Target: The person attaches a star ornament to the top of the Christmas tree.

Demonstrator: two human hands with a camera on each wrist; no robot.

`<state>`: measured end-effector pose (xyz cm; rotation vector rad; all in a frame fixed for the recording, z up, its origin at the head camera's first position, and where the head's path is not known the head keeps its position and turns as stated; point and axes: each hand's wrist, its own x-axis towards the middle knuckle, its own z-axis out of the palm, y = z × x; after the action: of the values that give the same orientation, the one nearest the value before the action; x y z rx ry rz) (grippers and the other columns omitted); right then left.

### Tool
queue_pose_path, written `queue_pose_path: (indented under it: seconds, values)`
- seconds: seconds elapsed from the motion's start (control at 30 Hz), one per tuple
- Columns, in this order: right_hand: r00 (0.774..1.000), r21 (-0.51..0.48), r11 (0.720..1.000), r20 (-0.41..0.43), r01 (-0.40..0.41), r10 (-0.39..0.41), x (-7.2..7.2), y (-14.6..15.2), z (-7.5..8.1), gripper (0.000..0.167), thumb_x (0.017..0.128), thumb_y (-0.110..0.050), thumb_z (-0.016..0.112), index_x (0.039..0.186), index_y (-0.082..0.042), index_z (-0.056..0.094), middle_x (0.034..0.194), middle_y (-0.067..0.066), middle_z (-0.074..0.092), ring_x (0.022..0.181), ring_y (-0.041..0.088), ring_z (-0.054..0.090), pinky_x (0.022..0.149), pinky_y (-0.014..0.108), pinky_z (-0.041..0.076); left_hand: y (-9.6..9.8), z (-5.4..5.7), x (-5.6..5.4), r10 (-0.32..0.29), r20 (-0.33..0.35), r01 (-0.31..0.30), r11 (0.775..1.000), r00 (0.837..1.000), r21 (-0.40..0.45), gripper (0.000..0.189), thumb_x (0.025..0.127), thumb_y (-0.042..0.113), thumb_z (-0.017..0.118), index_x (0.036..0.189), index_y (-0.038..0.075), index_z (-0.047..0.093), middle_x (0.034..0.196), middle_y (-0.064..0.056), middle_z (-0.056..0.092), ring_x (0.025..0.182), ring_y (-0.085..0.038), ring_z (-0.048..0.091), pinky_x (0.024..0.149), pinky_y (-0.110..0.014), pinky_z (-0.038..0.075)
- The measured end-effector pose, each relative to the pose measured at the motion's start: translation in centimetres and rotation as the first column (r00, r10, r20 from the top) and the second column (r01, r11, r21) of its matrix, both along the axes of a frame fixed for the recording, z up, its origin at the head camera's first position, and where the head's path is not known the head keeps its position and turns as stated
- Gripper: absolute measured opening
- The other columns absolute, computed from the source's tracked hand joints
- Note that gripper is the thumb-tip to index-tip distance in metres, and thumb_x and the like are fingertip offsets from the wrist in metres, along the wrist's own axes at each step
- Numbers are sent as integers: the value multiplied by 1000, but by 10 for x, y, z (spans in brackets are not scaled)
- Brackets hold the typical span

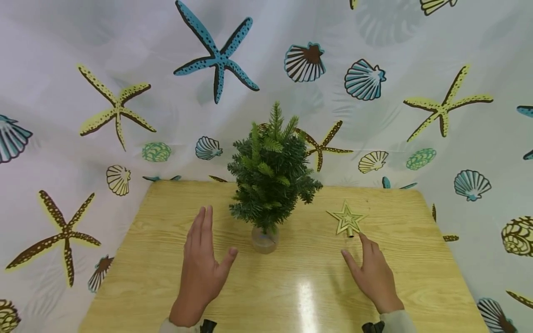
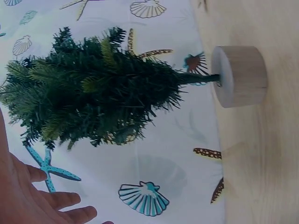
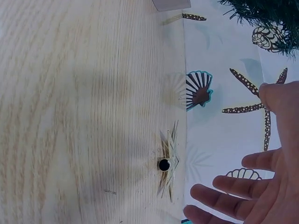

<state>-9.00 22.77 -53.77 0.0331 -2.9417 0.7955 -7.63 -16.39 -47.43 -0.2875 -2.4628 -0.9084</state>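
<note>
A small artificial Christmas tree stands upright on a round wooden base near the middle of the table. To its right lies a gold star tree topper, flat, its hollow socket end facing me. My left hand is left of the tree, fingers straight and thumb apart, touching nothing. Just in front of the star, my right hand hovers with fingers extended and holds nothing. In the right wrist view, the star appears edge-on beyond the spread fingers.
A light wooden table carries the tree and the star. White cloth printed with starfish and shells hangs behind the table and along both sides. Light glares off the table's front middle.
</note>
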Motion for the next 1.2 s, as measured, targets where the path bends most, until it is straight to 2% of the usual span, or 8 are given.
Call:
queue_pose_path:
  seconds: [0.13,0.3,0.5,0.63,0.8,1.07,1.2]
  values:
    - [999,-11,1000,39,12,-12,-2,1,-1,80,105,-57,50,157,3,35,141,34,51,121,51,58,88,64,53,7,10,-5,-17,-23,18,999,1000,48,91,102,71,41,168,14,14,169,-17,20,150,-46,27,107,-78,24]
    - [996,-38,999,85,33,-30,-6,2,-7,79,106,-57,48,156,3,36,139,31,53,111,45,63,82,58,55,11,22,-10,-28,-49,31,997,998,69,90,102,70,40,168,14,14,170,-15,20,151,-42,26,110,-75,24]
    - [999,4,999,37,35,-35,-11,2,-11,62,106,-42,57,142,8,52,131,33,58,106,47,65,81,59,56,15,38,-16,-50,-91,58,995,995,83,88,103,69,39,167,12,15,170,-14,19,152,-40,25,112,-73,24]
    - [998,8,999,31,47,-47,-15,3,-11,56,106,-39,59,136,8,58,127,33,59,100,45,66,78,57,57,19,49,-23,-64,-131,77,992,989,99,88,104,66,40,167,9,17,170,-14,20,152,-39,26,113,-71,25]
    - [995,7,998,71,70,-70,-20,5,-13,57,106,-41,58,136,8,57,121,31,63,92,41,68,70,52,57,27,61,-29,-73,-147,93,987,986,133,88,104,68,39,167,11,17,170,-12,20,154,-36,24,115,-68,25]
    - [986,-16,993,118,119,-116,-26,10,-16,62,106,-41,57,142,9,51,123,33,63,99,45,67,73,57,56,47,80,-40,-96,-116,114,981,989,158,89,102,71,35,168,16,13,172,-6,15,155,-32,20,117,-67,21]
    - [985,-21,992,124,122,-119,-26,9,-18,64,106,-41,58,144,10,49,124,34,62,99,46,67,72,57,56,51,87,-43,-84,-139,106,982,987,156,88,103,70,36,167,14,15,171,-6,16,155,-31,21,116,-68,19]
